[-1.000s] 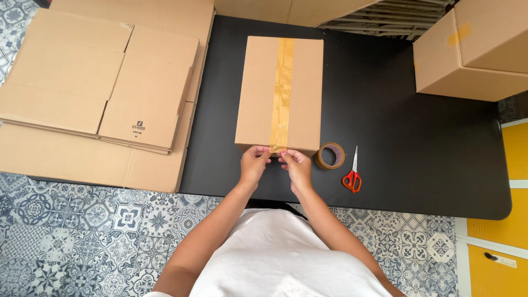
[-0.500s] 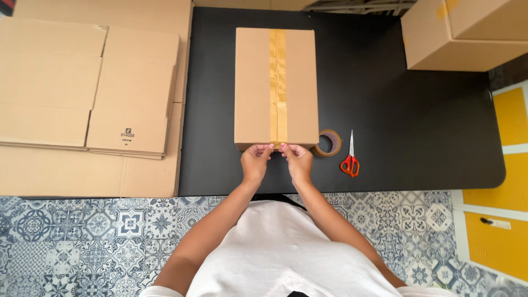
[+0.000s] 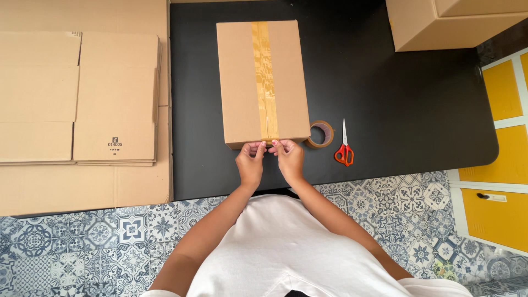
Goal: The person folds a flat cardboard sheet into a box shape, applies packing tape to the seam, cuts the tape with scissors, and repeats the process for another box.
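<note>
Red-handled scissors [image 3: 344, 150] lie on the black table [image 3: 418, 110], blades toward twelve o'clock. Flattened cardboard sheets [image 3: 82, 104] stack at nine o'clock (one bears a small printed mark). Another carton [image 3: 440, 25] sits at one o'clock, yellow cabinets [image 3: 495, 165] at three.

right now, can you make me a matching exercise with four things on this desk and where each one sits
Things:
1. scissors
2. tape roll
3. taped box
4. flattened cartons

Places:
A. stacked at the far left
B. at the black table's centre, both hands on its near edge
C. right of the tape roll, red handles toward the person
D. against the taped box's near right corner

Pairs: 1-C, 2-D, 3-B, 4-A
</note>
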